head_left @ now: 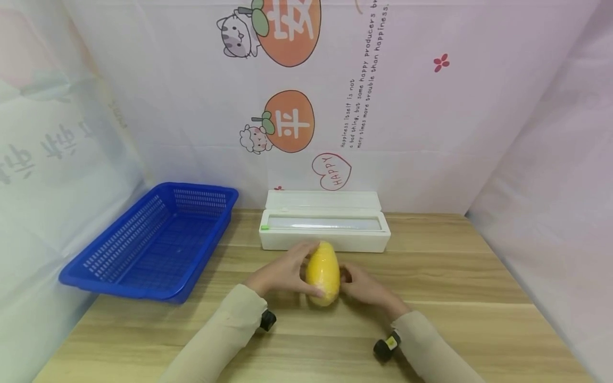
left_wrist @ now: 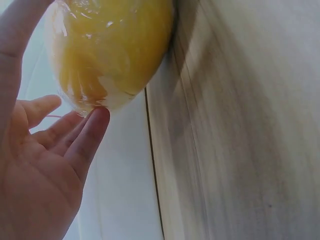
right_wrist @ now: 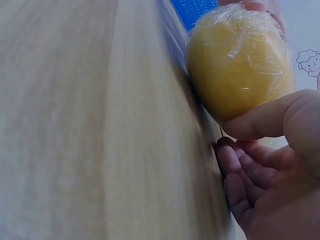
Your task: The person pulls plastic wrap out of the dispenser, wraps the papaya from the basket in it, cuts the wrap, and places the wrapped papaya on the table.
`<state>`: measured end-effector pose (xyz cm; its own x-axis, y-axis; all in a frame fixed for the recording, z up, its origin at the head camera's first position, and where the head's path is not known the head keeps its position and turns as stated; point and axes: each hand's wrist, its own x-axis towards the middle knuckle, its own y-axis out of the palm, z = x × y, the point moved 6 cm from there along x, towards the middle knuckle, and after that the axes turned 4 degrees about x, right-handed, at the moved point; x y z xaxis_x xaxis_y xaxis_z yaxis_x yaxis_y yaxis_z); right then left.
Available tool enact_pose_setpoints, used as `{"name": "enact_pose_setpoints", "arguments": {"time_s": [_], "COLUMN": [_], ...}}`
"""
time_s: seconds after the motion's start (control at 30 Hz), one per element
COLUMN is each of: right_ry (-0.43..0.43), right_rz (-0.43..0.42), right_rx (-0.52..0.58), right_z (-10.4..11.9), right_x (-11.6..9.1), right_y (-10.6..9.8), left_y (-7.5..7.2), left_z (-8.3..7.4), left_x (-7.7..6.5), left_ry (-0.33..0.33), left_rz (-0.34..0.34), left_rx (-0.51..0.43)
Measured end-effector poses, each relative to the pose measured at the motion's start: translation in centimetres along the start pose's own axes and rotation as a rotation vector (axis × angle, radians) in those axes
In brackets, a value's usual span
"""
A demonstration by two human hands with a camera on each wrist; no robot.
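Observation:
A yellow oval fruit [head_left: 323, 274], wrapped in shiny cling film, is between both hands near the table's middle. My left hand [head_left: 287, 272] holds it from the left, thumb on the near side and fingers toward the far end. In the left wrist view, the fingertips [left_wrist: 101, 116] touch the film at the fruit's end. From the right, my right hand [head_left: 366, 287] meets the fruit's lower side. The right wrist view has its thumb against the wrapped surface, with the other fingers [right_wrist: 229, 159] curled just below, close to the tabletop. Film creases gather on the fruit [right_wrist: 240, 62].
Behind the fruit stands a white cling film box [head_left: 325, 242], lid raised, with the roll showing inside and a green slider at its left end. A blue plastic basket [head_left: 206, 255] sits at the left. Printed white cloth [head_left: 407, 133] encloses the wooden table [head_left: 479, 298].

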<state>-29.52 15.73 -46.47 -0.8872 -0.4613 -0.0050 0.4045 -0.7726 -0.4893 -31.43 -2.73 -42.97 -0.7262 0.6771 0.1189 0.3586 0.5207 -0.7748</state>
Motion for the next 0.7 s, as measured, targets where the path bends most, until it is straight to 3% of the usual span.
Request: {"name": "enact_pose_setpoints", "arguments": {"time_s": [0.27,0.53,0.7], "right_ry": [0.079,0.132,0.158], "right_rz": [-0.040,-0.074,-0.112], "right_rx": [0.225,0.491,0.574], "right_z": [-0.9,-0.8,-0.7], "right_x": [-0.1,-0.3,-0.5], "right_y": [-0.2,-0.4,-0.8], "left_y": [0.0,0.0,0.0], "left_z": [0.4,1.1,1.3], "left_x": [-0.2,-0.5,-0.6], "left_ry": [0.008,-0.034,-0.045], "left_rz": [-0.014,-0.037,-0.052], "left_rx": [0.005,-0.090,-0.080]}}
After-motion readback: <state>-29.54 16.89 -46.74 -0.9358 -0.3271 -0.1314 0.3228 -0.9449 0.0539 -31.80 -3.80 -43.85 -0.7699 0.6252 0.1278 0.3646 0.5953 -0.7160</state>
